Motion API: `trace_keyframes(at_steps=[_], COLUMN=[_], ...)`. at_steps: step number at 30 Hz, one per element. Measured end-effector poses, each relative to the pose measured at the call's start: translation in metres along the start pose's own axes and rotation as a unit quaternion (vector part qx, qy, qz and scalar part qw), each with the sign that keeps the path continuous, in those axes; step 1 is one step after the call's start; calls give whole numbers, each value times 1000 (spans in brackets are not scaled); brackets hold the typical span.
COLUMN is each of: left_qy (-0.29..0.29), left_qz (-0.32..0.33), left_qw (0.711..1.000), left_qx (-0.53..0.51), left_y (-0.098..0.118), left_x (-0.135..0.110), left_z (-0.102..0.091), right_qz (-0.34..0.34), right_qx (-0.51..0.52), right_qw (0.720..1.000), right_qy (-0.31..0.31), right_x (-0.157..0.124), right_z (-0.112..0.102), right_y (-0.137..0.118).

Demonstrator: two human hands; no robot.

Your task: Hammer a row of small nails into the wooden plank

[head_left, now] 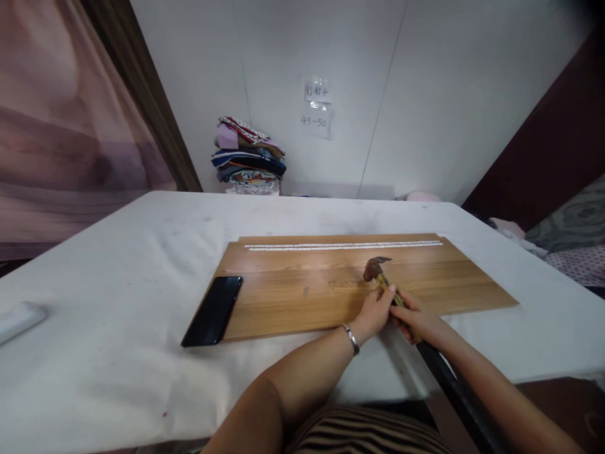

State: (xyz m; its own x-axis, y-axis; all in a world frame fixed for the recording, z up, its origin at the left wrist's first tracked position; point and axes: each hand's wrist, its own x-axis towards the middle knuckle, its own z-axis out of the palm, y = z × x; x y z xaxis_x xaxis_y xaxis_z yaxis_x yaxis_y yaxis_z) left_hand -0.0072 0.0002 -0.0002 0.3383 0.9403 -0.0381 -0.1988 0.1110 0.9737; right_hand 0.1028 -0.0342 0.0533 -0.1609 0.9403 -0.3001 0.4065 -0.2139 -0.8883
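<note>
One right hand (418, 318) has its fingers (403, 313) clamped round the hammer (435, 364), left hand (373, 315) bunched right up against it, grip unclear, hammer head (372, 270) over the wooden board (444, 277), phone (215, 311) across its left end, white worktop (118, 315) underneath!

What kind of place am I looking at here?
Probably a makeshift indoor work area: a hammer and wooden board at a white-covered table, plus handwritten papers on the wall. I can't tell whether it's a home or a workshop.

free: right end of board (466, 284) | obstacles: phone (212, 311) at left end, loose nails (306, 291) mid-left, hammer (373, 270) right of centre
</note>
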Motion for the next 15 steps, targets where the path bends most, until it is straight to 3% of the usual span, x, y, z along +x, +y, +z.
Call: trace_keyframes(at_steps=[11,15], left_qy=[11,3], left_qz=[16,-10], left_qw=[1000,1000], left_qx=[15,9], left_y=[-12,-8], left_x=[5,3], left_z=[1,1], right_qz=[-2,10], right_qx=[-8,-2], right_qw=[1000,1000], right_qy=[21,4], right_x=[0,3], right_z=[2,-1], right_y=[7,10])
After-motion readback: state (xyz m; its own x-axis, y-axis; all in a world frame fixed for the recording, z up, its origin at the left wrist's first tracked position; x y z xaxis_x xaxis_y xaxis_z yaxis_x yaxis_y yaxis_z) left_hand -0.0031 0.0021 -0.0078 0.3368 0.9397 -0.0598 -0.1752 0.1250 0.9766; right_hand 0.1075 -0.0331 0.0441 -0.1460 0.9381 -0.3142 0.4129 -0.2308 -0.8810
